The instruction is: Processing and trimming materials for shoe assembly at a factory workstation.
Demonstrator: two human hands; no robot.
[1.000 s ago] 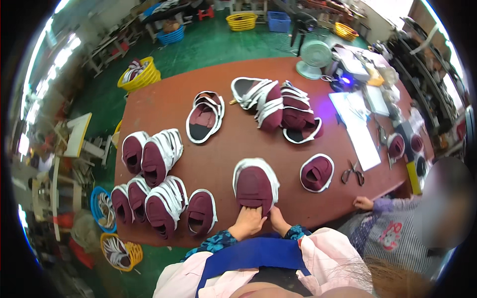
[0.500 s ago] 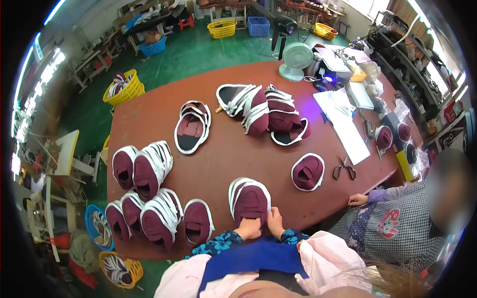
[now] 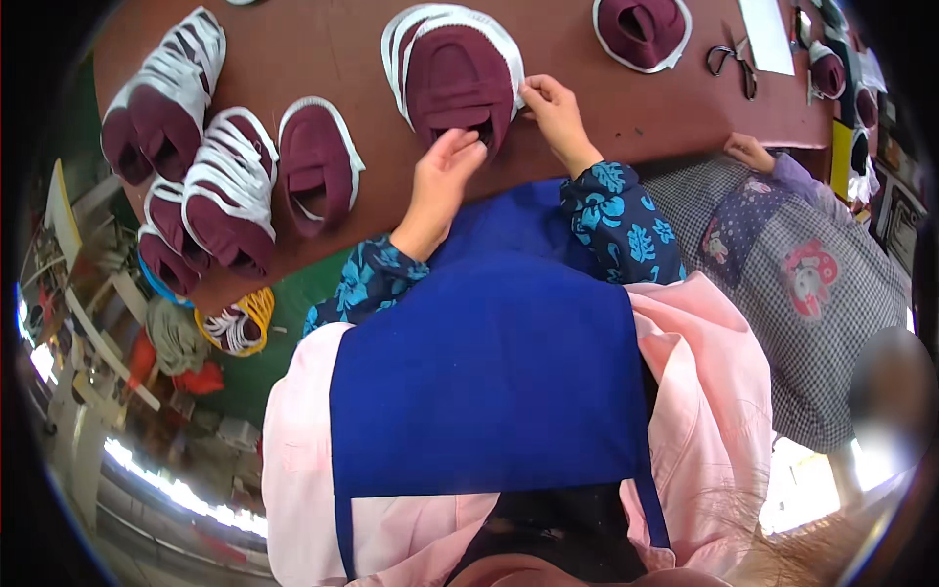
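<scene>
Maroon shoe stack [image 3: 455, 73] sat on the table [image 3: 626, 117] at its near side, between a lone shoe [image 3: 313, 137] to the left and another shoe [image 3: 621, 39] far right. Left hand [image 3: 445, 176]: fingers loosely bent, half open, at the stack's near opening; nothing visibly held. Right hand [image 3: 548, 103]: thumb and fingertips nearly together at its right edge; couldn't tell if gripping.

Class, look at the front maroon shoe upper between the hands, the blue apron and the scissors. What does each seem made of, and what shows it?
Maroon shoe upper: probably fabric, matt, judging by its soft, shineless surface; knit or woven is unclear.
Blue apron: likely woven cloth, smooth and matt, creasing gently.
Scissors: probably metal blades, greyish; dark handles, perhaps plastic or coated metal.
</scene>
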